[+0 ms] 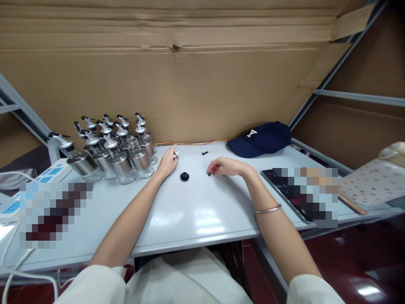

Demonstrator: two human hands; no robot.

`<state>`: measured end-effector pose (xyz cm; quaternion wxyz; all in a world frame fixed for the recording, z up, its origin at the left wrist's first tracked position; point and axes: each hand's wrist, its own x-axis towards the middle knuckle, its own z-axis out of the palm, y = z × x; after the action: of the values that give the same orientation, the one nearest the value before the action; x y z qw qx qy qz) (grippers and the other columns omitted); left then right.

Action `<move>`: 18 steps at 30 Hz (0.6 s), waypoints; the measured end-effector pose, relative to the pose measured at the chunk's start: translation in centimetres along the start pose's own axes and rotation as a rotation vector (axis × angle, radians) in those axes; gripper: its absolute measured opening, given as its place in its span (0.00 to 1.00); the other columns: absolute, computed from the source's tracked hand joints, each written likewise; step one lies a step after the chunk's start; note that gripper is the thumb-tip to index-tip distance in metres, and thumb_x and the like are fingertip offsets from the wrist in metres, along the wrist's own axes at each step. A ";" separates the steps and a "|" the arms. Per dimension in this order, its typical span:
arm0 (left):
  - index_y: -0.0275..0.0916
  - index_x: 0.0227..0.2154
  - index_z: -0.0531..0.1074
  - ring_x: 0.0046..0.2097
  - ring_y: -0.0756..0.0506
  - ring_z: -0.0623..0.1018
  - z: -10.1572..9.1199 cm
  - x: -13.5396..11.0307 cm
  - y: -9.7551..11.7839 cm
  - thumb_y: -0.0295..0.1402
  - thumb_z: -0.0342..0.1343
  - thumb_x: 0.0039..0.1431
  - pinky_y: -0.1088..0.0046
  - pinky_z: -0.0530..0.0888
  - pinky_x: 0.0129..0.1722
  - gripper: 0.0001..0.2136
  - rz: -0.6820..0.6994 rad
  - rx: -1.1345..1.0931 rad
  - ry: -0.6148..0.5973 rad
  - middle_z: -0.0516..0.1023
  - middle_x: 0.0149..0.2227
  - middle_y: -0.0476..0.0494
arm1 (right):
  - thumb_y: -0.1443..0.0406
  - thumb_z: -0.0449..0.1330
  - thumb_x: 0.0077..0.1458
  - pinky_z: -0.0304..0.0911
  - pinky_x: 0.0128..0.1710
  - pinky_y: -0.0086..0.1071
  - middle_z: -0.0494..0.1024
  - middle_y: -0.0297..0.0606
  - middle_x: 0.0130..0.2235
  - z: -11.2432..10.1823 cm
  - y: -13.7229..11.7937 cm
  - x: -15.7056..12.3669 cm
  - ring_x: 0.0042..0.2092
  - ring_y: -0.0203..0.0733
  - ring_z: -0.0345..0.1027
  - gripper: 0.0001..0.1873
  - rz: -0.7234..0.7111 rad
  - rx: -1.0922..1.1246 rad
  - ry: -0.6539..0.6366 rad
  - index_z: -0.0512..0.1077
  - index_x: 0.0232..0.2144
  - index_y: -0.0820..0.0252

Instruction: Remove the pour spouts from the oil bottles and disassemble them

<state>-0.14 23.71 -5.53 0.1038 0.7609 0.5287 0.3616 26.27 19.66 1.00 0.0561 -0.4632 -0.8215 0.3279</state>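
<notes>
My left hand rests on the white table, its fingers closed around a small silver metal part. My right hand lies a little to the right, fingers curled in a pinch on a small black piece that touches the tabletop. Between the two hands sits a round black cap. Another small black piece lies farther back. Just left of my left hand stands a cluster of several glass-and-steel dispenser bottles with spout lids.
A navy cap lies at the back right. A dark flat device sits on the right, partly blurred. A white power strip and cables are at the left. Cardboard sheets wall off the back; a thin orange wire runs along it.
</notes>
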 end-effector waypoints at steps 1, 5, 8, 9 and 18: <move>0.33 0.60 0.53 0.56 0.41 0.68 0.0 0.0 0.1 0.23 0.45 0.54 0.61 0.64 0.57 0.28 -0.005 -0.011 0.005 0.66 0.56 0.34 | 0.76 0.54 0.44 0.65 0.37 0.27 0.79 0.40 0.36 -0.1 0.1 0.1 0.36 0.38 0.71 0.18 0.010 -0.016 0.053 0.75 0.38 0.66; 0.36 0.60 0.52 0.64 0.43 0.57 0.1 -0.2 0.9 0.29 0.43 0.60 0.62 0.55 0.63 0.24 -0.033 -0.076 0.052 0.56 0.62 0.36 | 0.73 0.50 0.53 0.63 0.50 0.34 0.72 0.52 0.51 0.1 0.7 1.7 0.49 0.46 0.69 0.22 0.077 -0.111 0.319 0.67 0.51 0.71; 0.36 0.60 0.51 0.66 0.43 0.50 -0.3 -1.4 1.9 0.38 0.40 0.63 0.61 0.50 0.64 0.24 -0.054 -0.144 0.089 0.48 0.65 0.35 | 0.70 0.51 0.56 0.49 0.61 0.39 0.58 0.55 0.61 0.7 1.0 3.8 0.63 0.50 0.51 0.25 0.066 -0.141 0.346 0.61 0.56 0.73; 0.36 0.60 0.51 0.67 0.43 0.48 -0.6 -2.0 2.3 0.40 0.40 0.64 0.60 0.49 0.64 0.24 -0.035 -0.148 0.079 0.47 0.66 0.35 | 0.68 0.52 0.56 0.46 0.62 0.40 0.56 0.54 0.63 0.9 1.1 4.4 0.64 0.51 0.48 0.26 0.062 -0.145 0.341 0.61 0.57 0.72; 0.37 0.62 0.51 0.67 0.43 0.47 -2.2 -5.7 5.2 0.34 0.45 0.60 0.58 0.48 0.65 0.27 0.241 0.051 -0.276 0.50 0.65 0.39 | 0.69 0.50 0.57 0.51 0.60 0.41 0.63 0.52 0.60 2.4 1.4 6.1 0.61 0.48 0.57 0.24 -0.041 -0.155 0.314 0.61 0.57 0.68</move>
<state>1.16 16.00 -3.66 0.1120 0.8635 0.4233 0.2502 22.88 23.86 -2.94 0.1545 -0.4950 -0.8346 0.1859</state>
